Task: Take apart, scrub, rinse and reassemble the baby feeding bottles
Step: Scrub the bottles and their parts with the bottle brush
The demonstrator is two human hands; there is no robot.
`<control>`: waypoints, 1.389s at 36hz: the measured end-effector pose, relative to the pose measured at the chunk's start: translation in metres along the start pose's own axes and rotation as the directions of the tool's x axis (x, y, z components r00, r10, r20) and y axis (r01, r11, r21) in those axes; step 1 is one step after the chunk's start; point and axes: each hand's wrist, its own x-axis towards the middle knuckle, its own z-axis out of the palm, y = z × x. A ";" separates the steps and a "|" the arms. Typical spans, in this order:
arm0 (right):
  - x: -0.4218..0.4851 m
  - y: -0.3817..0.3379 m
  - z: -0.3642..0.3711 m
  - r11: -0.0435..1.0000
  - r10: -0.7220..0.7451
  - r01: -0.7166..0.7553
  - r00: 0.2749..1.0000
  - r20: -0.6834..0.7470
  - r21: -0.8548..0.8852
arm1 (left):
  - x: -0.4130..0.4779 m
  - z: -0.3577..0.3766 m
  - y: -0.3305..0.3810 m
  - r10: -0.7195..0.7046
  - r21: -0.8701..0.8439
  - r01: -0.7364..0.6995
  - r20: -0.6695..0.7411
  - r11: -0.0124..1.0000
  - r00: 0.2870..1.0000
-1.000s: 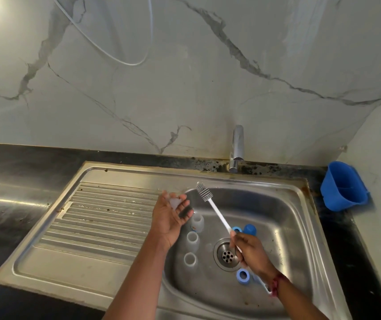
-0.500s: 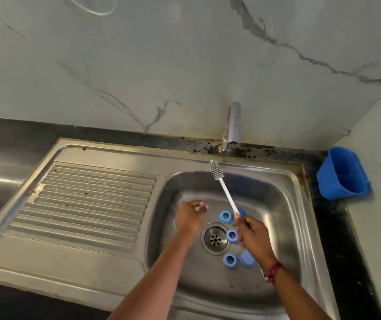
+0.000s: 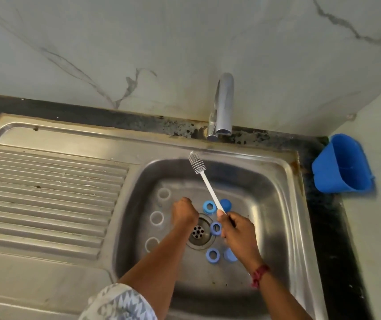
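A person is working over a steel sink (image 3: pixel 275 204) in the lower middle of the frame. The right hand (image 3: pixel 235 227) is gripping the lower end of a white brush (image 3: pixel 210 190), fingers wrapped round the handle. The brush is slanting up and to the left, its bristle head hanging over the basin's far edge, below the tap (image 3: pixel 222 107).

The left hand (image 3: pixel 183 213) is reaching down into the basin just left of the drain (image 3: pixel 198 232), its back turned to the camera and its fingers curled under (whether it is holding anything cannot be told).

Three clear bottles (image 3: pixel 156 218) are standing mouth-up in a column at the left of the basin, just left of that hand. Three blue rings (image 3: pixel 208 207) are lying around the drain: one above it, one at its right edge, one below and to the right. Two blue caps (image 3: pixel 226 204) are sitting beside the top and bottom rings, the lower one partly hidden by the right wrist.

A ribbed drainboard (image 3: pixel 46 192) is filling the left of the frame. A blue tub (image 3: pixel 343 165) is sitting on the dark counter (image 3: pixel 323 227) at the right edge.
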 end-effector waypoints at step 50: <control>0.027 0.036 -0.011 0.997 0.026 -0.028 0.999 -0.029 -0.071 | 0.013 0.045 0.024 0.467 0.401 -0.490 0.161 0.774 0.869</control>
